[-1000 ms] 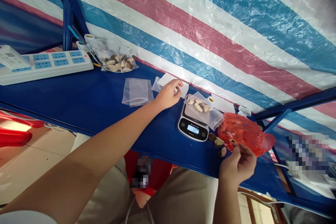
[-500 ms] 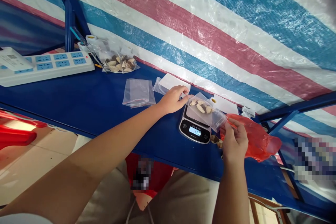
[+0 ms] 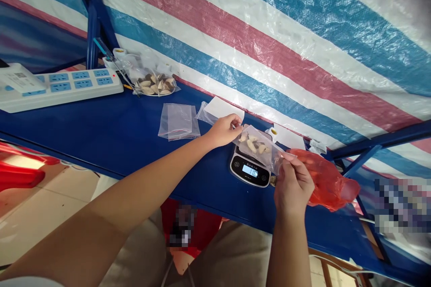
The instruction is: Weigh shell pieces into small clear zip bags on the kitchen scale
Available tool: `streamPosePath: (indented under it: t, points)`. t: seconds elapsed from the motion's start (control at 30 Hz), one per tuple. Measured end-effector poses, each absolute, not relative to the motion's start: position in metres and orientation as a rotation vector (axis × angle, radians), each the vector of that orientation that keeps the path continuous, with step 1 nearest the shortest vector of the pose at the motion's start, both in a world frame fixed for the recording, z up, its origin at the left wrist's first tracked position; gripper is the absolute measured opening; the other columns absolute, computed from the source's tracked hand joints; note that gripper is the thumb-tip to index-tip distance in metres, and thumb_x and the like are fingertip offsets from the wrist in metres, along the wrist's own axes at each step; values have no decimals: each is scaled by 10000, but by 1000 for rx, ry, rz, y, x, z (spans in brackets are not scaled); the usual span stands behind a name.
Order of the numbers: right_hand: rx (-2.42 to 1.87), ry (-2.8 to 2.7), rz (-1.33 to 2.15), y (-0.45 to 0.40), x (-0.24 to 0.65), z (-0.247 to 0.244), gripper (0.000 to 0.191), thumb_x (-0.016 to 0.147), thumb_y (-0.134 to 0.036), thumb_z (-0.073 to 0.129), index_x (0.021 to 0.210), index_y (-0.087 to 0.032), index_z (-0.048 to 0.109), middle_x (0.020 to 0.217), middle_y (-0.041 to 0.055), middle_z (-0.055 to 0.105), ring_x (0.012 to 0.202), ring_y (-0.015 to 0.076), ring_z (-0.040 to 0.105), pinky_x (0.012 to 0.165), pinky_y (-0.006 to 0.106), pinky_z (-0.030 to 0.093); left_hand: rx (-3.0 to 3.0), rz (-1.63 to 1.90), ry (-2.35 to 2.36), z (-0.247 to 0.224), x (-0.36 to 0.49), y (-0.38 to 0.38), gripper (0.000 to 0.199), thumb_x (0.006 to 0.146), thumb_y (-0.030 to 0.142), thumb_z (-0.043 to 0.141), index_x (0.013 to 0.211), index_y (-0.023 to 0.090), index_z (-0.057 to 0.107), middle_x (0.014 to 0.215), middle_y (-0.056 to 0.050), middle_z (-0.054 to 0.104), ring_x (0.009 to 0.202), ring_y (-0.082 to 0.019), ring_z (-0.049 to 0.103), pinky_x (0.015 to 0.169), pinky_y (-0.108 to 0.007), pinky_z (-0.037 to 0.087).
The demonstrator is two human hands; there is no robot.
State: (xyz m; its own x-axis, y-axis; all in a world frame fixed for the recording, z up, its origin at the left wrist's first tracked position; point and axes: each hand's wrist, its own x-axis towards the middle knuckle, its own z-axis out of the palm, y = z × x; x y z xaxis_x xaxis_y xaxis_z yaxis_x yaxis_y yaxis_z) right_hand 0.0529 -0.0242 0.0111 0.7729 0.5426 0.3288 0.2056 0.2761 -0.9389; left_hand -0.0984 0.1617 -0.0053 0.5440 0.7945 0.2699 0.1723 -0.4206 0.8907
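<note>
A clear plastic bag (image 3: 257,145) with several pale, brown-edged pieces lies over the platform of a black and silver digital scale (image 3: 251,172), whose display is lit. My left hand (image 3: 227,129) pinches the bag's left corner. At the bag's other end, my right hand (image 3: 294,179) grips the clear edge between thumb and fingers. Just behind my right hand sits a crumpled red plastic bag (image 3: 328,179). Flat clear bags (image 3: 178,121) lie in a stack left of my left hand, and white paper (image 3: 224,110) is behind it.
A filled clear bag (image 3: 156,84) of similar pieces stands at the back left, beside a white power strip (image 3: 70,84). A tape roll (image 3: 273,133) is behind the scale. Striped sheeting (image 3: 235,45) hangs along the back of the blue table (image 3: 134,143).
My right hand has moved slightly left and toward me, and the bag has shifted with it. The pieces in the bag have slid about. My left hand keeps its hold.
</note>
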Motion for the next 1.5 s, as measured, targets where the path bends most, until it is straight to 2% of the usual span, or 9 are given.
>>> streamPosePath:
  t: [0.23, 0.37, 0.47, 0.63, 0.83, 0.93, 1.03, 1.27, 1.5]
  points:
    - [-1128, -709, 234, -37, 21, 19, 31, 811, -229, 787, 821, -229, 757, 917, 26, 757, 976, 211, 723, 1001, 444, 552, 1628, 544, 489, 23, -113, 162, 429, 958, 597, 564, 905, 194, 700, 751, -56, 681, 644, -146, 622, 611, -309, 495]
    - [-1098, -663, 317, -44, 15, 21, 137, 763, -160, 801, 776, -220, 678, 819, -33, 692, 784, 117, 668, 804, 272, 555, 1556, 326, 334, 37, -121, 154, 362, 878, 458, 736, 1156, 226, 714, 839, -45, 733, 564, -109, 579, 518, -279, 412]
    - [-1080, -598, 369, -45, 15, 22, 299, 732, -136, 853, 850, -241, 600, 782, -81, 654, 696, 79, 640, 720, 210, 528, 1519, 345, 338, 39, -121, 150, 364, 872, 441, 754, 1163, 226, 713, 911, -63, 750, 640, -124, 635, 539, -275, 430]
    - [-1195, -517, 496, -46, 20, 16, 313, 752, -281, 880, 954, -243, 645, 988, 9, 774, 968, 193, 758, 924, 384, 608, 1584, 392, 372, 45, -119, 143, 316, 958, 510, 634, 970, 208, 726, 782, -34, 653, 614, -122, 586, 564, -287, 432]
    - [-1192, -458, 640, -47, -6, 14, 274, 868, -377, 806, 1079, -205, 774, 1190, 79, 788, 1209, 249, 715, 1121, 482, 537, 1895, 493, 453, 81, -138, 144, 413, 1006, 436, 519, 687, 179, 571, 567, 19, 479, 487, -82, 416, 560, -281, 337]
    - [-1114, -407, 747, -42, -31, 17, 264, 891, -321, 776, 1138, -228, 783, 1254, 65, 772, 1246, 234, 693, 1133, 461, 529, 2236, 494, 478, 121, -149, 143, 367, 965, 308, 522, 632, 166, 582, 595, -17, 558, 518, -92, 444, 597, -300, 339]
    - [-1006, -333, 884, -34, -52, 13, 300, 871, -263, 770, 1170, -241, 779, 1250, 60, 774, 1184, 206, 718, 1137, 417, 523, 2591, 425, 619, 165, -154, 135, 282, 864, 184, 564, 586, 158, 602, 536, -29, 458, 525, -117, 396, 601, -342, 293]
    - [-833, -198, 1120, -22, -80, 9, 332, 806, -238, 708, 1130, -265, 778, 1233, 46, 778, 1159, 215, 733, 1110, 437, 548, 2882, 193, 807, 208, -151, 124, 105, 769, 168, 628, 741, 140, 725, 583, -72, 462, 604, -190, 464, 637, -384, 291]
    - [-706, -226, 1314, -14, -74, 17, 399, 700, -207, 693, 1076, -305, 787, 1156, -2, 785, 1142, 214, 727, 975, 367, 602, 2859, 273, 637, 200, -165, 152, 427, 814, 248, 635, 455, 211, 407, 468, 2, 227, 490, -114, 201, 591, -384, 193]
